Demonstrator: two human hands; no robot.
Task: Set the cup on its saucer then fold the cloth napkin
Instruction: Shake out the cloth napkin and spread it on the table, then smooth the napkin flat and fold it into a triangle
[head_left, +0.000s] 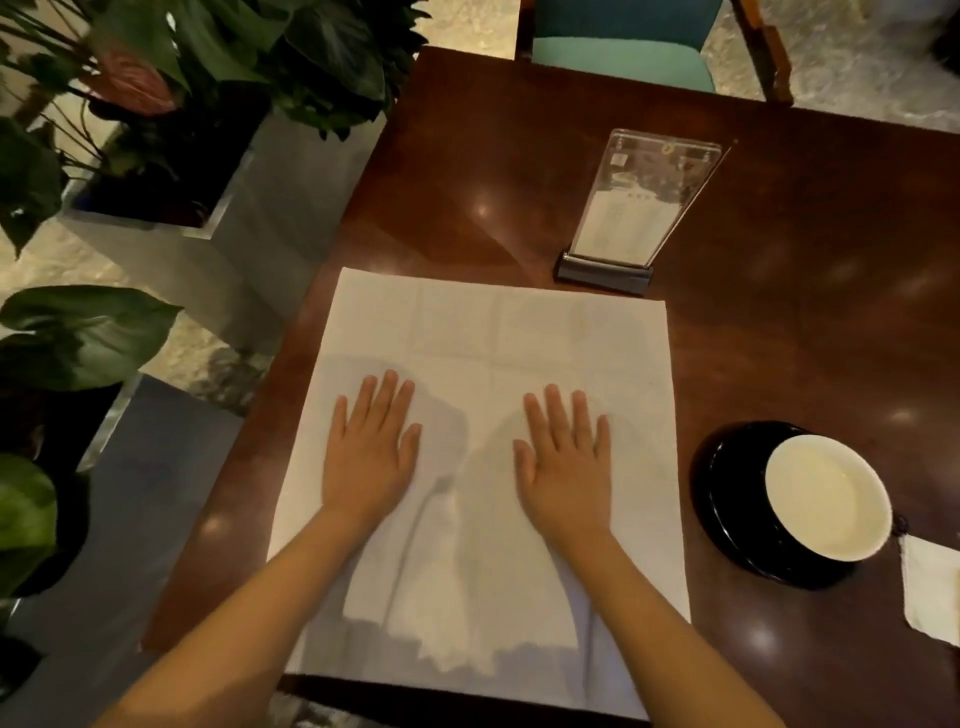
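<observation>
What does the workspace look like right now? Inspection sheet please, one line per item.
Surface: dark wooden table, glossy, with light reflections.
Job's things: cup sits on the black saucer, right of the white cloth napkin, which lies spread flat, unfolded.
Clutter: clear menu stand behind the napkin; small white cloth at the right edge.
Hands: left hand and right hand both flat, palms down on the napkin, gripping nothing.
Cables: nothing seen.
Surroundings: potted plants to the left, teal chair across the table.
</observation>
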